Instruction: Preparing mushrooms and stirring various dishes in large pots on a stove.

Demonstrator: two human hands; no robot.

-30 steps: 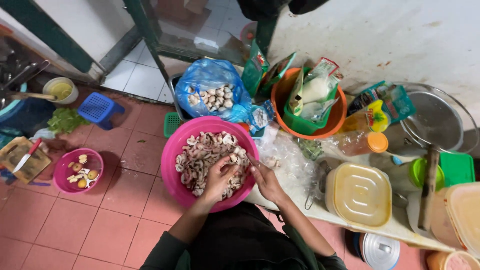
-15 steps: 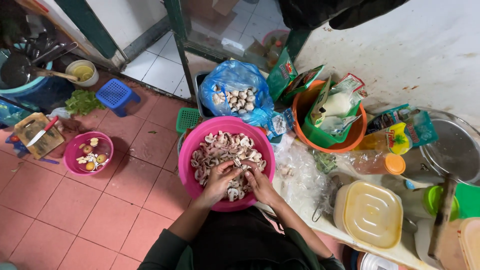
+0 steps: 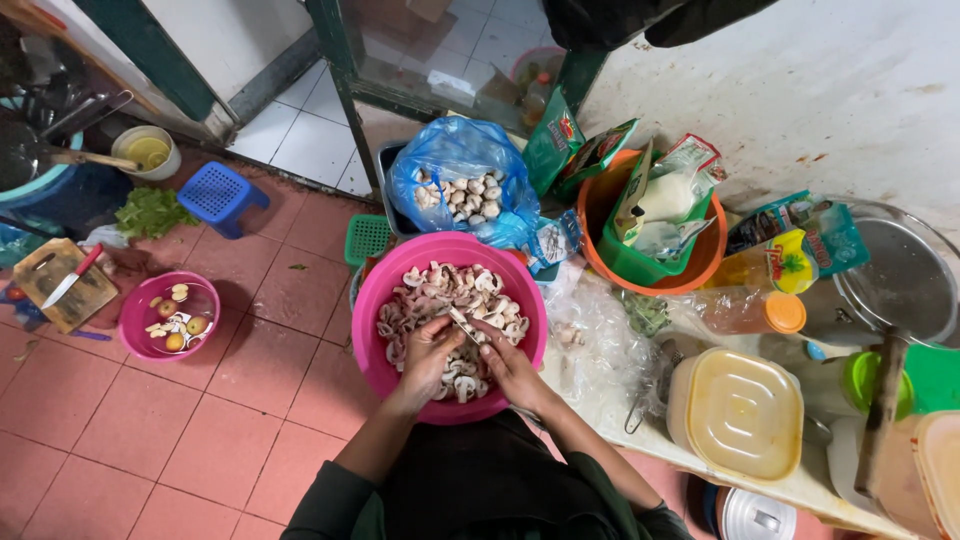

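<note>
A large pink basin [image 3: 385, 290] full of sliced mushrooms [image 3: 445, 290] sits below me. Both hands are over its near side. My left hand [image 3: 430, 355] is curled around a mushroom. My right hand [image 3: 505, 360] holds a small knife [image 3: 462, 325] whose blade points toward the left hand. Behind the basin a blue plastic bag [image 3: 455, 165] holds whole mushrooms [image 3: 465, 190].
An orange basin [image 3: 700, 270] with packets, a bottle with an orange cap [image 3: 750, 310], a lidded plastic tub [image 3: 738, 412] and a metal pan [image 3: 895, 275] crowd the table on the right. On the tiled floor left: a small pink bowl [image 3: 135, 325], cutting board with knife [image 3: 62, 285], blue stool [image 3: 220, 195].
The view has shifted a little. Both hands have drawn together over the near side of the pink basin, the knife now against the mushroom in the left hand.
</note>
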